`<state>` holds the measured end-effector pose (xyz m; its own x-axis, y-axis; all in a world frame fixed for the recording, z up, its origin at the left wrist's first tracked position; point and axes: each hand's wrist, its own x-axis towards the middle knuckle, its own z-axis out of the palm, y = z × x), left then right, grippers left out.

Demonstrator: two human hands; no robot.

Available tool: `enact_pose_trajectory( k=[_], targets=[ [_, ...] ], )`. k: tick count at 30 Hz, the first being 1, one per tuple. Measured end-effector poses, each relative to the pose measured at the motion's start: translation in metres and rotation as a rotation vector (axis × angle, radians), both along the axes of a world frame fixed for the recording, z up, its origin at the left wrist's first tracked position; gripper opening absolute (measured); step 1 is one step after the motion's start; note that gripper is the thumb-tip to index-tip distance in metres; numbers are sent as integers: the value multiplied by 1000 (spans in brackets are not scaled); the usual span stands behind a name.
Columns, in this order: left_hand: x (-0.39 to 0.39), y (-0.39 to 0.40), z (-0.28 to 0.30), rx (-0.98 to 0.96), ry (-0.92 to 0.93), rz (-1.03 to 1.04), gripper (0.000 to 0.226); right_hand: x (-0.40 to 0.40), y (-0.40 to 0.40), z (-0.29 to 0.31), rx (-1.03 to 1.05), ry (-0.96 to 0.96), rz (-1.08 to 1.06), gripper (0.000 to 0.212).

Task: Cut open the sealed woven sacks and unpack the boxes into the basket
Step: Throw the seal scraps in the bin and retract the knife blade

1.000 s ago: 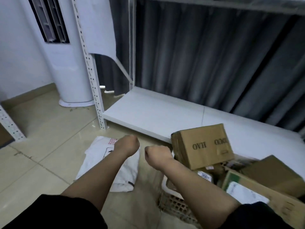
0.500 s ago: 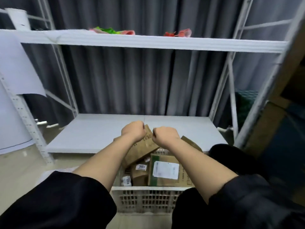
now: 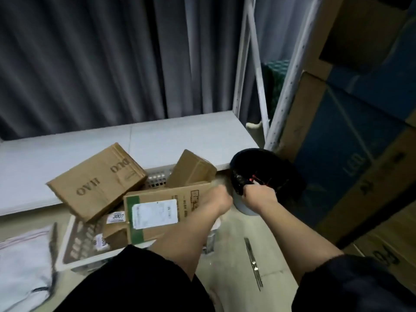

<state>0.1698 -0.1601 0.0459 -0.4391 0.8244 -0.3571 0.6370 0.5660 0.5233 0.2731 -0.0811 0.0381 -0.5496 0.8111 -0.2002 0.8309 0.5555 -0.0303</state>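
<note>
A white plastic basket (image 3: 67, 263) on the floor holds several cardboard boxes: one stamped "HAO" (image 3: 96, 183), a long labelled one (image 3: 157, 212) and a smaller one (image 3: 191, 170). A flattened white woven sack (image 3: 22, 260) lies at lower left. My left hand (image 3: 219, 198) is blurred, with curled fingers, just past the long box's right end; whether it holds anything is hidden. My right hand (image 3: 258, 195) grips the black liner at the near rim of a round bin (image 3: 270, 163). Something small and red shows by its fingers.
A slim metal cutter (image 3: 253, 263) lies on the floor tiles between my arms. The low white shelf board (image 3: 180, 136) runs behind the basket before grey curtains. Large stacked cartons (image 3: 351, 154) and a shelf post (image 3: 281, 109) stand close on the right.
My view swung right and down, from the sack to the bin. Both fists moved from over the basket to the bin's rim, where the right hand took hold of the liner.
</note>
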Motion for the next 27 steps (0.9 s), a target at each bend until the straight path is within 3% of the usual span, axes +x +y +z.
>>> enact_pose_trajectory(
  k=[8,11,14,20,27],
  targets=[
    [47,42,-132,-189,-178,-67,18,45,26,-161,-308,-138,-183,33],
    [53,42,-179,-218,-305,55,18,56,21,-207,-413,-100,-313,43],
    [59,39,-217,-264,-427,190,32,67,18,-247,-476,-107,-421,37],
    [58,41,-252,-293,-526,208,36,76,2,-312,-555,-70,-582,36],
    [52,38,-288,-308,-644,277,17,69,-12,-348,-441,11,-662,32]
  ],
)
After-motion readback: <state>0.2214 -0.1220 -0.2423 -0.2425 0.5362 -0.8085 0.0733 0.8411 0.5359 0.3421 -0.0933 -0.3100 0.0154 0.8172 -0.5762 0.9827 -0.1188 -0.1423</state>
